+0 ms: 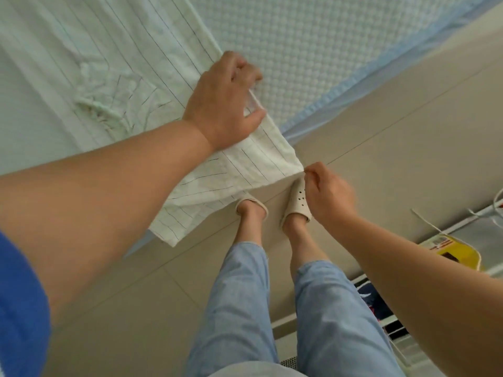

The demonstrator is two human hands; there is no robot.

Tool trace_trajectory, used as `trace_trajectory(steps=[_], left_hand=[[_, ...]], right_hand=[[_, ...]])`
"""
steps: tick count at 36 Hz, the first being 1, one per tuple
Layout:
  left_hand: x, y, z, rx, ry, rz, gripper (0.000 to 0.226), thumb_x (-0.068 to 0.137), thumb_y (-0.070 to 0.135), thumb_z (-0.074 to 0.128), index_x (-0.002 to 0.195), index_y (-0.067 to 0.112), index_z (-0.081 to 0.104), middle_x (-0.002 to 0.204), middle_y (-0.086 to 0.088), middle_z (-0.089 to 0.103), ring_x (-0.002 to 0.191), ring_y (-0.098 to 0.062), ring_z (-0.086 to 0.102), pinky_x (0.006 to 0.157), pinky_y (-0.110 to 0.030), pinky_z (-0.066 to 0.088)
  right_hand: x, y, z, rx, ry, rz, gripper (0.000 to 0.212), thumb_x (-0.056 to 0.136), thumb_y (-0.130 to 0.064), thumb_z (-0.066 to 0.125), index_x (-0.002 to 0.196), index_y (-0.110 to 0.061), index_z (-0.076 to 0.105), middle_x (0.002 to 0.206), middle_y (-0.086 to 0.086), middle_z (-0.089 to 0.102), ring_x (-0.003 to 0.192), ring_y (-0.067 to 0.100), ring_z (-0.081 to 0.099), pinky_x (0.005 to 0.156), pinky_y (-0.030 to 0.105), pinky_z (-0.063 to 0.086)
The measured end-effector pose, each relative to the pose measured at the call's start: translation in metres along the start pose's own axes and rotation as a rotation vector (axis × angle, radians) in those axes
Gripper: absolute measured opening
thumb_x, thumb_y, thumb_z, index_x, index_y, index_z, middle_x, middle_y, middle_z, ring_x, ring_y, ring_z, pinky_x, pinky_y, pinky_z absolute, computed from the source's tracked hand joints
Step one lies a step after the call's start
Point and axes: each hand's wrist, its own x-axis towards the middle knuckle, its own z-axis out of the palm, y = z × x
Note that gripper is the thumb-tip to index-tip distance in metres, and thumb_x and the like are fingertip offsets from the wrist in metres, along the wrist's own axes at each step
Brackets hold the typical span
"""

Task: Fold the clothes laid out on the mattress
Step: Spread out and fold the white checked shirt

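While the thin striped garment (89, 77) is lying on the mattress (313, 50) with 1 end hanging off, the left hand (223, 102) is gripping its edge and the right hand (326, 194) is pinching its corner, because it looks soft, light and floppy.

Beige tiled floor (381, 137), daylit.

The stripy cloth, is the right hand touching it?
Touching. The head view shows the right hand pinching the corner of the striped cloth that hangs off the mattress.
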Motion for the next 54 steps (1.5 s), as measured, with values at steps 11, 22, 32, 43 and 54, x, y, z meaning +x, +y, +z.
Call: trace_trajectory(steps=[11,22,32,43,54], left_hand=[[-0.055,-0.028,0.036,0.366,-0.253,-0.259,0.087,0.077,0.077,0.008,0.145,0.029,-0.020,0.154,-0.005,-0.024,0.141,-0.025,-0.023,0.109,-0.052,-0.016],[-0.087,-0.041,-0.026,-0.169,0.170,-0.351,0.052,0.086,0.032,0.054,0.134,0.013,0.049,0.149,-0.011,0.034,0.143,-0.027,0.017,0.114,-0.040,0.009],[-0.123,-0.181,-0.088,-0.395,0.359,-1.102,0.059,0.082,0.039,0.061,0.131,0.010,0.045,0.133,-0.012,0.047,0.123,-0.030,0.043,0.095,-0.037,0.036],[-0.049,-0.267,-0.135,-1.163,0.473,-1.246,0.048,0.084,0.038,0.065,0.122,0.010,0.056,0.113,0.002,0.059,0.098,-0.015,0.054,0.082,-0.025,0.044],[-0.011,-0.306,-0.142,-1.020,0.725,-1.303,0.024,0.085,0.038,0.062,0.066,0.025,0.058,0.068,0.005,0.057,0.068,-0.015,0.058,0.066,-0.028,0.050]], right_hand=[[0.031,-0.047,-0.002,0.212,-0.218,0.017,0.008,0.087,-0.029,0.057,0.086,-0.022,0.053,0.070,-0.010,0.053,0.064,0.010,0.050,0.053,0.025,0.037],[0.021,-0.128,-0.040,-0.033,0.031,-0.183,0.043,0.087,-0.028,0.057,0.128,-0.019,0.046,0.130,-0.003,0.041,0.121,0.015,0.037,0.095,0.023,0.023],[0.094,-0.272,-0.050,-0.117,0.014,-0.221,0.050,0.088,-0.031,0.057,0.133,-0.016,0.041,0.130,0.002,0.042,0.116,0.018,0.045,0.093,0.030,0.037],[0.194,-0.382,-0.054,0.050,0.004,-0.176,0.027,0.084,-0.037,0.064,0.100,-0.016,0.056,0.085,-0.003,0.058,0.066,0.009,0.051,0.053,0.021,0.037],[0.250,-0.424,-0.063,0.105,-0.067,-0.249,0.016,0.089,-0.037,0.055,0.078,-0.026,0.058,0.080,-0.012,0.060,0.072,0.009,0.057,0.055,0.022,0.042]])
